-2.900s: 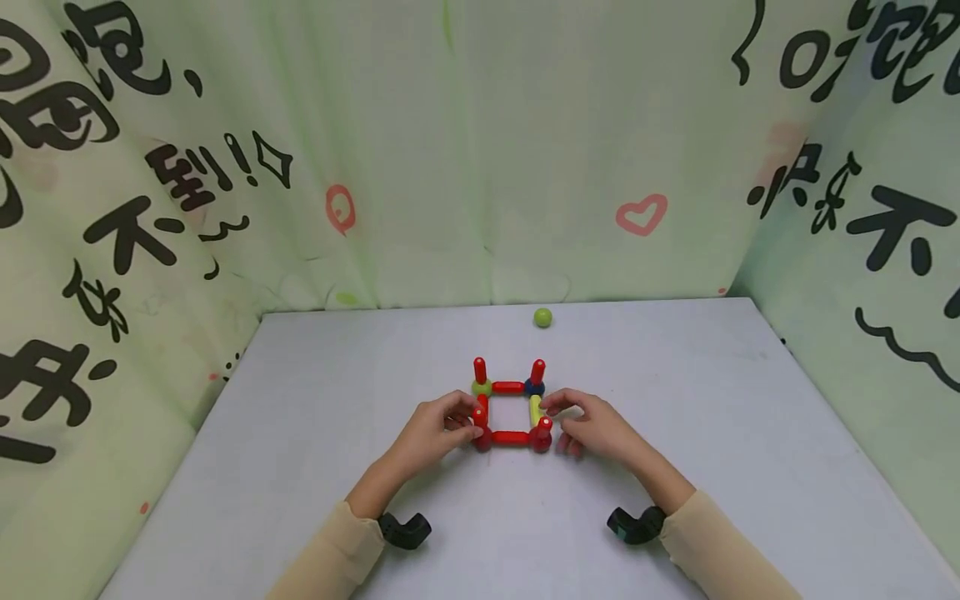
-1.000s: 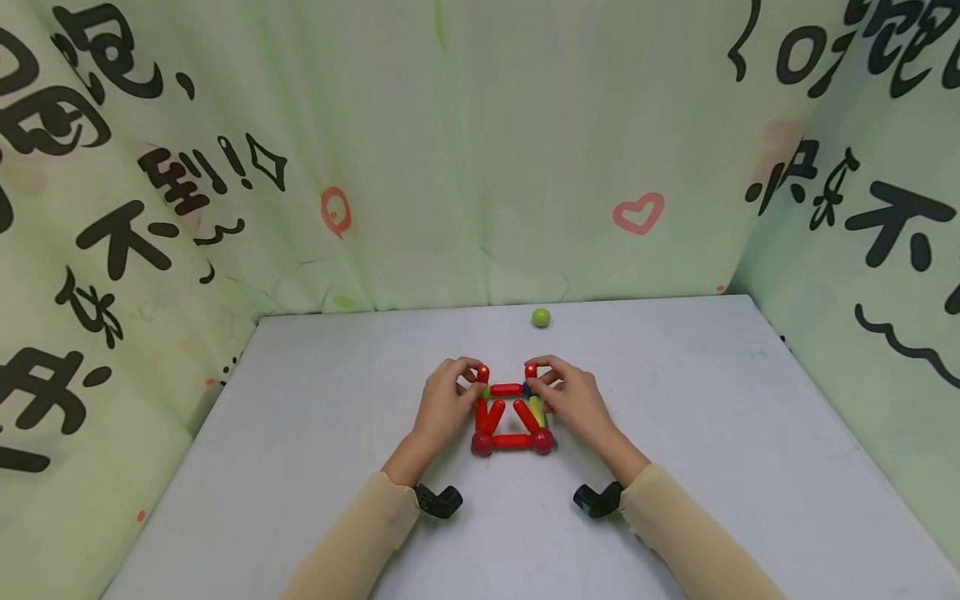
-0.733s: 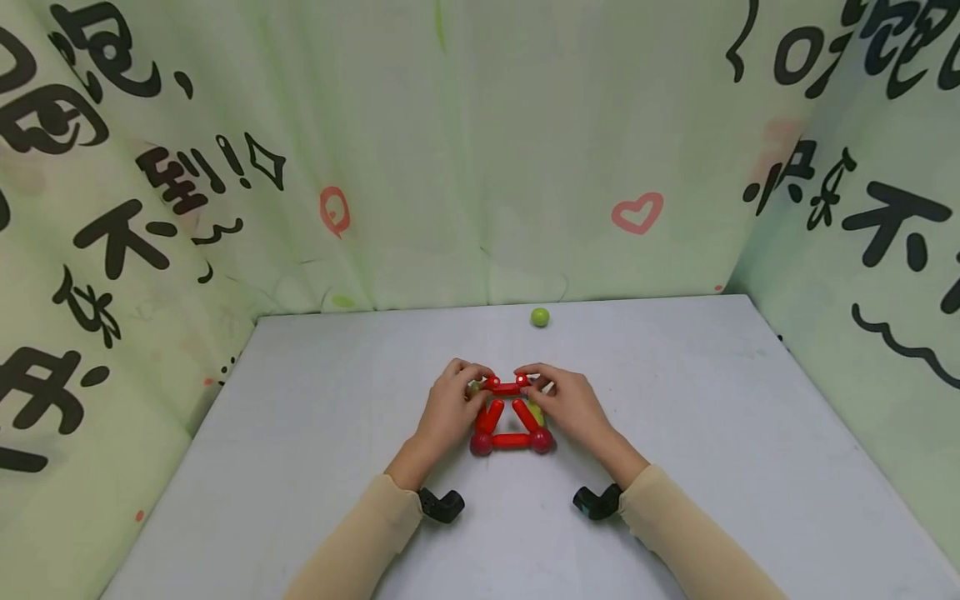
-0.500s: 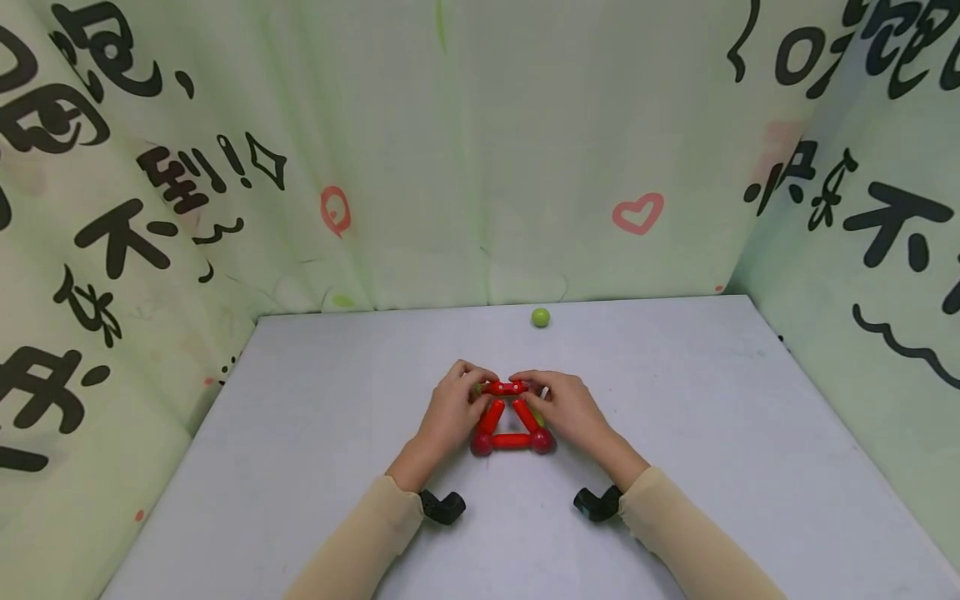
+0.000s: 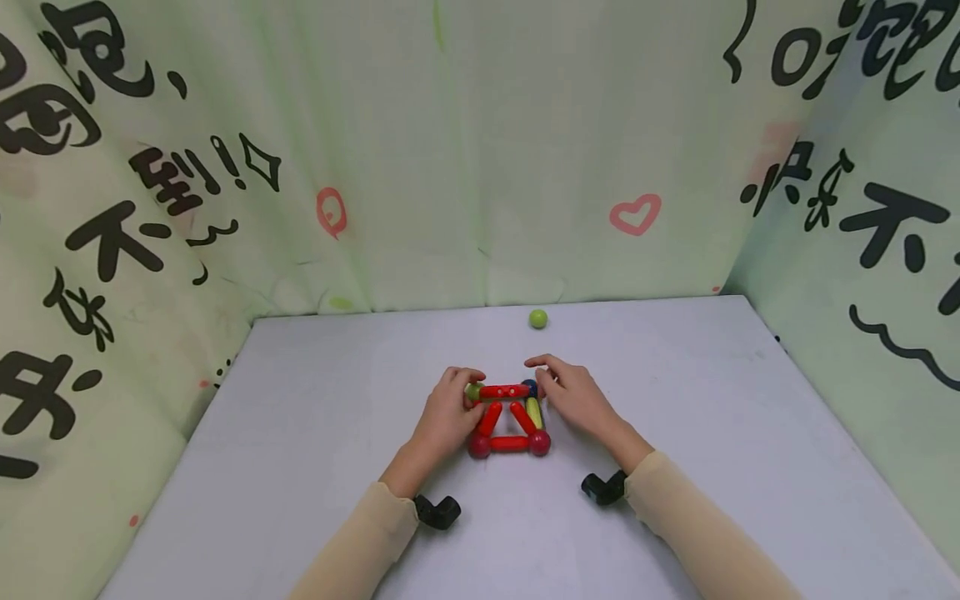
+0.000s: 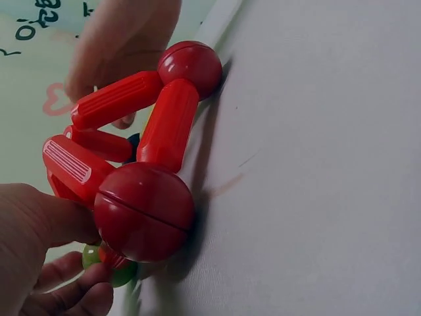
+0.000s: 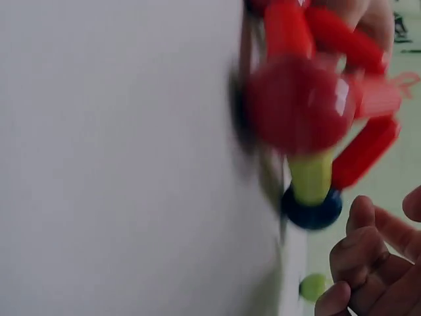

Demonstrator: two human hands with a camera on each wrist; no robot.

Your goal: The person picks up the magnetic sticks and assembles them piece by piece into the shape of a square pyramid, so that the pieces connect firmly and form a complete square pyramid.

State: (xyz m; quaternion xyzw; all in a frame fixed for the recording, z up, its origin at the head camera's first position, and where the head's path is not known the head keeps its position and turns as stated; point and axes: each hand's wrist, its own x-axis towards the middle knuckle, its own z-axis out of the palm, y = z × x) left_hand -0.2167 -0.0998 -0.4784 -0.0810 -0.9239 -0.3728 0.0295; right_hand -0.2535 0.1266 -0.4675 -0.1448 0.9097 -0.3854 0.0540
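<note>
A frame of magnetic rods and balls stands mid-table, with two dark red balls (image 5: 479,447) at its front corners, a green ball (image 5: 472,392) back left and a blue ball (image 5: 531,387) back right. Red rods (image 5: 491,418) tilt inward from the corners; a yellow rod (image 5: 534,412) forms the right side. My left hand (image 5: 442,414) pinches the back left corner at the green ball, its fingers curling behind that ball in the left wrist view (image 6: 123,274). Beside the blue ball, my right hand (image 5: 583,402) is held off the frame, fingers loosely bent around nothing.
A loose green ball (image 5: 537,318) lies near the white table's (image 5: 360,350) back edge. Printed curtains (image 5: 480,167) hang behind the table and along both sides. Each wrist wears a black camera (image 5: 438,512).
The upright red rods were tipped inward, first the front pair, then the back pair. My right hand has since let go of the back right corner and moved right.
</note>
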